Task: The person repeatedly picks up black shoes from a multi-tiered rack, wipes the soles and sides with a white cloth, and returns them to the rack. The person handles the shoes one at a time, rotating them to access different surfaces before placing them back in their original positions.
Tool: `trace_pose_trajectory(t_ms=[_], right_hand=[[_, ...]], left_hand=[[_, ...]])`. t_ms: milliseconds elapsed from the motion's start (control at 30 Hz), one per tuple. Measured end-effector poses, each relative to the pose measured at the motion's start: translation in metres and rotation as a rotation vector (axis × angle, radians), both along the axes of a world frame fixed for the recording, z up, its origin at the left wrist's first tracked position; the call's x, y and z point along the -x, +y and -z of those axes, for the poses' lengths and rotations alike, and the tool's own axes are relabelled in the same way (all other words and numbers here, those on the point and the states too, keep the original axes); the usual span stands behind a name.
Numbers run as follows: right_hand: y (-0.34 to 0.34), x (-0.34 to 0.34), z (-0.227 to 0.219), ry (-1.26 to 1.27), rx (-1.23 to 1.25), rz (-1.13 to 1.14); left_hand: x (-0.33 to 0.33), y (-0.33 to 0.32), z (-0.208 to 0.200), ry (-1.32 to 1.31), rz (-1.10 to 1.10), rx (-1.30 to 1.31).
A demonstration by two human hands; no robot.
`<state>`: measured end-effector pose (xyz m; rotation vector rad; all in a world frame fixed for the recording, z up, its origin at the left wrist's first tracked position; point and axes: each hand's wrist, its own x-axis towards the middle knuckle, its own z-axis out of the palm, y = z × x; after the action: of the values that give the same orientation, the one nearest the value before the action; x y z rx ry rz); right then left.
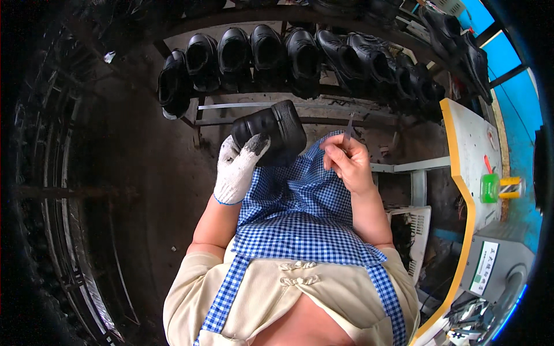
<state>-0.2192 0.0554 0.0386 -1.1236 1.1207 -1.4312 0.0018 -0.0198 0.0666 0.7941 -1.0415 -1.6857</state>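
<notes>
My left hand point(236, 173), in a white knit glove with dark fingertips, grips a black leather shoe point(277, 130) in front of my lap. The thumb presses on the shoe's side; the other fingers are mostly hidden behind it. To the right of the shoe, apart from it, my bare right hand point(351, 164) has its fingers curled around a thin, narrow blade-like tool point(348, 131) that points up and away. Its exact kind is too small to make out. Below both hands lies my blue-and-white checked apron point(300, 228).
Ahead, a rack point(254, 90) bears a row of black shoes point(234, 55). At right stands a white table point(470, 130) with a yellow edge, holding a green container point(489, 188) and a grey box point(505, 259). A white plastic crate point(420, 230) sits beneath it. Metal frames point(57, 230) line the left.
</notes>
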Motion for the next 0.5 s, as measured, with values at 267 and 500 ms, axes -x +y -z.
trace_pose_trajectory(t_ms=[267,500], right_hand=[[-0.004,-0.008,0.006,-0.069,-0.034,-0.075],[0.005,0.007,0.045,-0.283,-0.275,-0.157]], left_hand=[[0.001,-0.001,0.009,-0.071,0.155,0.198],[0.009,-0.009,0.014,-0.817,0.32,1.318]])
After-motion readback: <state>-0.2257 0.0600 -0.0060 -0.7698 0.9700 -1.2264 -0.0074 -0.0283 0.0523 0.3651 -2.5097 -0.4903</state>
